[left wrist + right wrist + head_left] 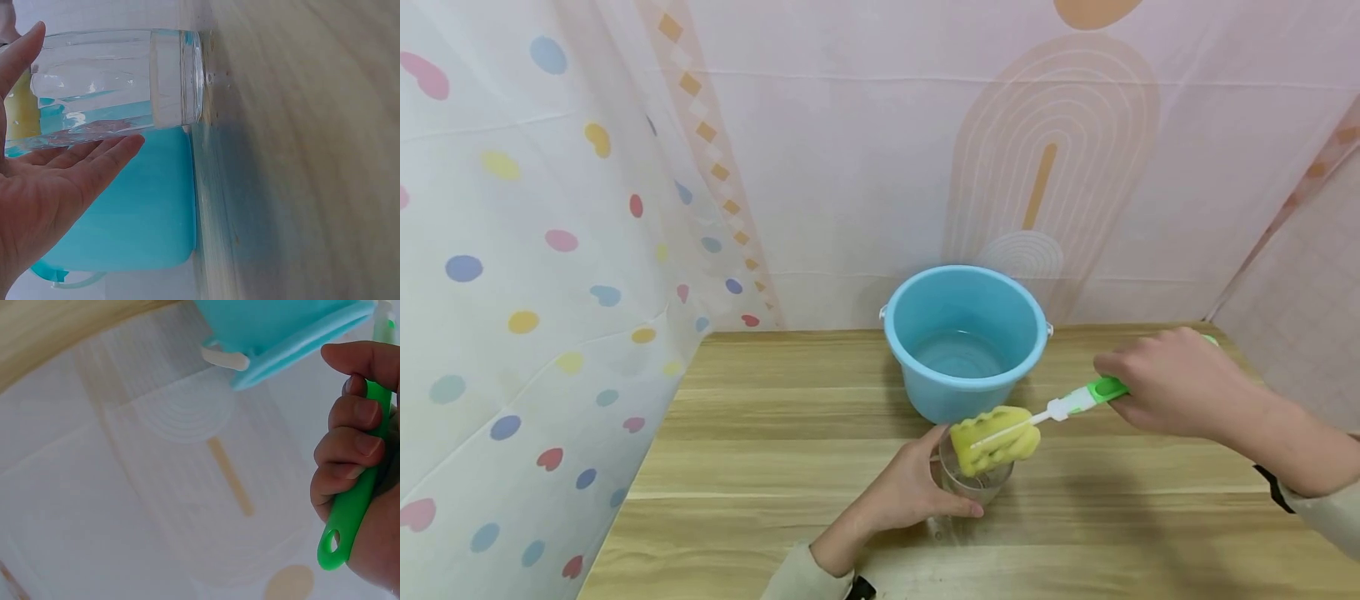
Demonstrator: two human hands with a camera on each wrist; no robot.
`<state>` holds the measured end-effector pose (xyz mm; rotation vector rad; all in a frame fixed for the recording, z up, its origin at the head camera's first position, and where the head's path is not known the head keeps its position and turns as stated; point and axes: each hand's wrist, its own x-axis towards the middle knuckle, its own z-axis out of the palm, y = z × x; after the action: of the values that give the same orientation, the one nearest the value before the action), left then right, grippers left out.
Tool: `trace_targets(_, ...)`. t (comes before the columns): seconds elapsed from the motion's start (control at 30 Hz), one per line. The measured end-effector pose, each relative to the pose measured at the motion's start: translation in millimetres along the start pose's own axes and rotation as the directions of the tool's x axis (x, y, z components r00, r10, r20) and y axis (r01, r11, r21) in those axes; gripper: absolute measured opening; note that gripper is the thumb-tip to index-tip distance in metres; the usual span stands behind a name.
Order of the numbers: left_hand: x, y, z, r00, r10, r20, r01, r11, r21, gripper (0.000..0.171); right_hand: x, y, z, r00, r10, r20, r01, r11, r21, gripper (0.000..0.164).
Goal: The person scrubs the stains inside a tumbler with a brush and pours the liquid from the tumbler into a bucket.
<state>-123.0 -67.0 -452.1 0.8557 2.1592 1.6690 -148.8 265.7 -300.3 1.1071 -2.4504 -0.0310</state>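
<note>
My left hand holds a clear drinking glass round its side, thumb on one side and fingers along the other. Upright, the glass has its thick base right at the wooden tabletop in the left wrist view. My right hand grips the green handle of a sponge bottle brush, fingers wrapped round it. Its yellow sponge head tilts down to the left and overlaps the glass's mouth in the head view. Yellow also shows at the rim end in the left wrist view.
A light blue bucket stands just behind the glass, with water low inside and a white handle mount on its side. Patterned cloth hangs behind the wooden table and along its sides. Small drops lie near the glass base.
</note>
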Motion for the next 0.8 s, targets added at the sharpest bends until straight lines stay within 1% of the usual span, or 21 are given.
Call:
trace_targets(0.27, 0.4, -0.3, 0.4, 1.0, 0.005, -0.001, -0.005, 1.0, -0.003, 0.1, 17.1, -6.5, -6.6, 0.998, -0.055, 0.022, 0.056, 0.998, -0.034, 0.045)
trace_targets(0.33, 0.1, -0.5, 0.0, 1.0, 0.003, -0.004, -0.003, 1.0, 0.002, 0.099, 21.1, -8.3, -6.3, 0.997, -0.075, 0.015, 0.075, 0.996, -0.05, 0.044)
trace_targets(0.43, -0.2, -0.8, -0.1, 1.0, -0.003, -0.007, 0.003, 1.0, 0.004, 0.097, 27.1, -11.1, -5.6, 0.995, -0.103, -0.017, 0.101, 0.992, -0.073, 0.043)
trace_targets(0.57, -0.9, -1.1, -0.4, 1.0, -0.021, -0.017, 0.021, 1.0, 0.01, 0.095, 36.7, -17.1, -5.8, 0.988, -0.146, -0.047, 0.139, 0.982, -0.129, 0.041)
trace_targets(0.67, -0.5, -1.2, -0.2, 0.999, -0.028, -0.024, 0.028, 0.999, 0.019, 0.095, 43.6, -23.1, -7.6, 0.986, -0.162, -0.035, 0.154, 0.972, -0.176, 0.042)
trace_targets(0.8, 0.9, -1.1, 0.2, 1.0, -0.017, -0.016, 0.018, 1.0, 0.011, 0.097, 52.2, -32.0, -10.0, 0.983, -0.181, -0.022, 0.172, 0.962, -0.211, 0.044)
